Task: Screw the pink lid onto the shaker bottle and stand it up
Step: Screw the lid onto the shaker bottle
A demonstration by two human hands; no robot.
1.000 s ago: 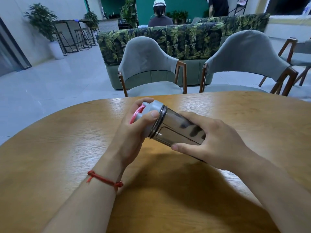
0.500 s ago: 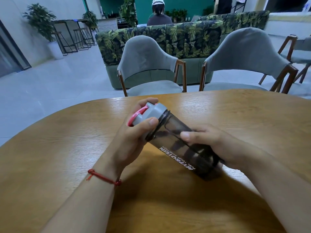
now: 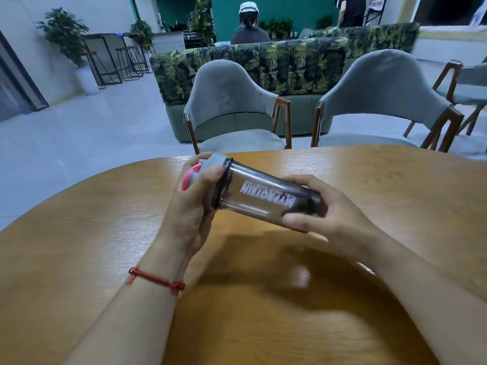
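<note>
We hold the shaker bottle (image 3: 266,197) in the air above the wooden table (image 3: 79,246), lying nearly on its side. Its long axis runs from about ten o'clock, where the lid sits, down to about four o'clock, where the base is. Our left hand (image 3: 192,209) wraps the lid (image 3: 208,169), thumb pressed across its grey side and the other fingers curled round the far side; a pink part shows at the lid's outer end. Our right hand (image 3: 324,214) closes round the base end, thumb along the near side and fingers (image 3: 303,180) curved over the top. Both hands are touching the bottle, so neither has to reach.

The lid looks seated against the dark neck ring; whether the thread is fully home we cannot tell. We judge the turn must go around that ten-to-four axis, left hand twisting against the right. To stand the bottle up, the base end would swing down toward six o'clock. The table below and in front of us is bare wood, its far edge well beyond the lid at twelve o'clock, with two grey chairs (image 3: 232,101) behind it.
</note>
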